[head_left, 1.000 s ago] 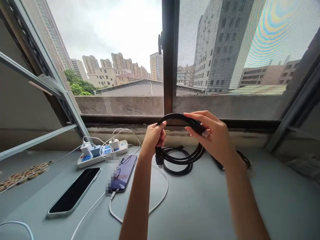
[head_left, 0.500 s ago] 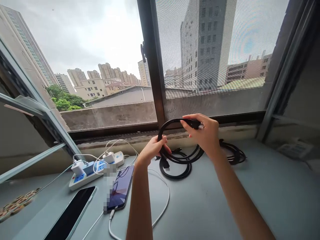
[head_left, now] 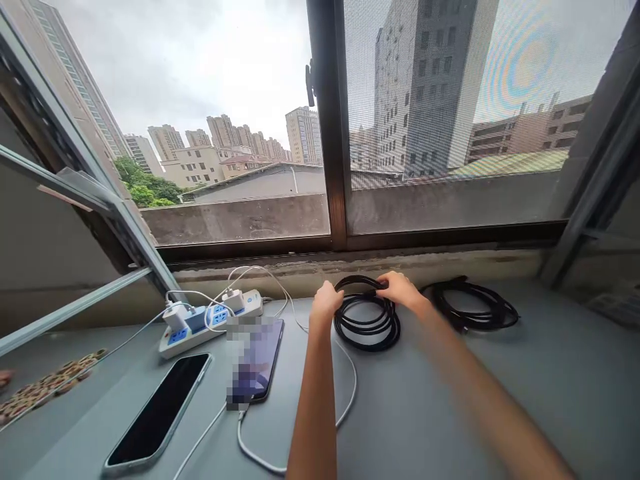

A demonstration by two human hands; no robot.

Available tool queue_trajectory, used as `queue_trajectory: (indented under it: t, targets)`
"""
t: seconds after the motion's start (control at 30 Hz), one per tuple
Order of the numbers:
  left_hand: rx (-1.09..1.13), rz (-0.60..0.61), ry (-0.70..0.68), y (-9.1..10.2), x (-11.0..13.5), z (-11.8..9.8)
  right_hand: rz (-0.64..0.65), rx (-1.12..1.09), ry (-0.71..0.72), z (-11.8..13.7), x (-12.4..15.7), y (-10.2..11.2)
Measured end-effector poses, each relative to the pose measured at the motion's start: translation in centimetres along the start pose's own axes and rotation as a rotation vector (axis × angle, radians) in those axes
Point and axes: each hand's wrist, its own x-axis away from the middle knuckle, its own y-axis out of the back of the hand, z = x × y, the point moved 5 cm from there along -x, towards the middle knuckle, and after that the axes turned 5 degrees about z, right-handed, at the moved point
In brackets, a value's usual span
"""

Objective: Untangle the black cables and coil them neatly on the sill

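A coiled black cable [head_left: 367,327] lies on the grey table, its loops stacked over another black coil so that I cannot tell the two fully apart. My left hand [head_left: 327,303] grips the left side of the upper loops, fingers curled and partly hidden behind the wrist. At the upper right of the same loops, my right hand [head_left: 399,289] pinches the cable between thumb and fingers. To the right rests a separate black cable coil [head_left: 473,303], touched by neither hand.
A white power strip [head_left: 210,327] with plugged chargers stands at the left below the window. Two phones, one dark-screened [head_left: 160,410] and one on a white charging cable [head_left: 263,360], lie left of my arms. A metal frame [head_left: 135,230] rises at far left.
Both hands have lowered the black cable coil from the air onto the coil lying on the table. The view has shifted slightly, moving the scene rightward.
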Motion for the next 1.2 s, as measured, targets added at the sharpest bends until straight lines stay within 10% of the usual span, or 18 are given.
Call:
queue_trajectory:
  t: [0.73,1.2]
  targets:
    - [-0.183,0.246,0.035,-1.7,-0.9,0.5,0.243,0.090,-0.137,-1.9,-0.2,-1.2]
    - [-0.208,0.072,-0.038,-2.6,-2.4,0.5,0.198,-0.022,-0.081,-1.1,-0.6,-0.9]
